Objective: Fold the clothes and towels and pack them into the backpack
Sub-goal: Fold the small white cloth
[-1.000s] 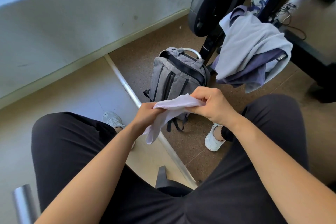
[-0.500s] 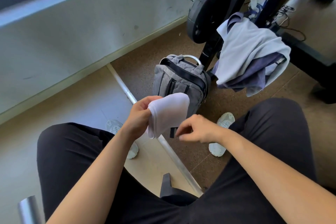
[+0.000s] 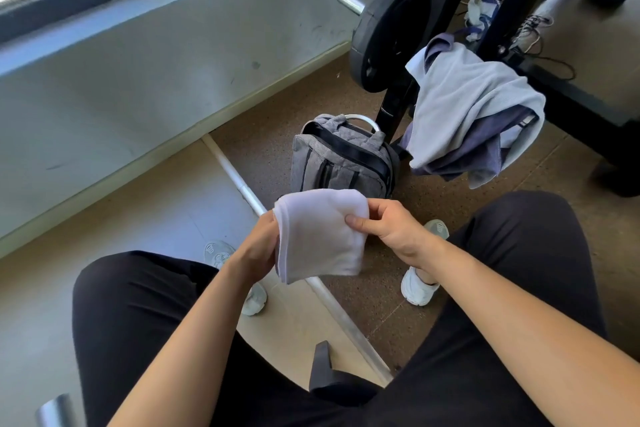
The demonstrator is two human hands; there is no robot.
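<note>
I've got the small white towel (image 3: 320, 236) folded in mid-air above my knees, nothing under it. My left hand (image 3: 258, 250) is closed on its left edge, and my right hand (image 3: 391, 230) pinches the right edge, thumb on the front face. The grey backpack (image 3: 341, 159) stands upright on the floor just past the towel, and I can't tell if its zip is open. More laundry, a light grey cloth over a purple one (image 3: 464, 114), is heaped against the black rack (image 3: 450, 10), right of the backpack.

Risks as I judge them: the fold is only held by two edge pinches, so letting go on one side to work the zip would likely let the layers fall open. A one-handed push into a narrow opening could bunch the towel. A drop lands it on the gym floor beside my shoes. The heap looks loosely hung, and tugging one piece may drag the rest down.
</note>
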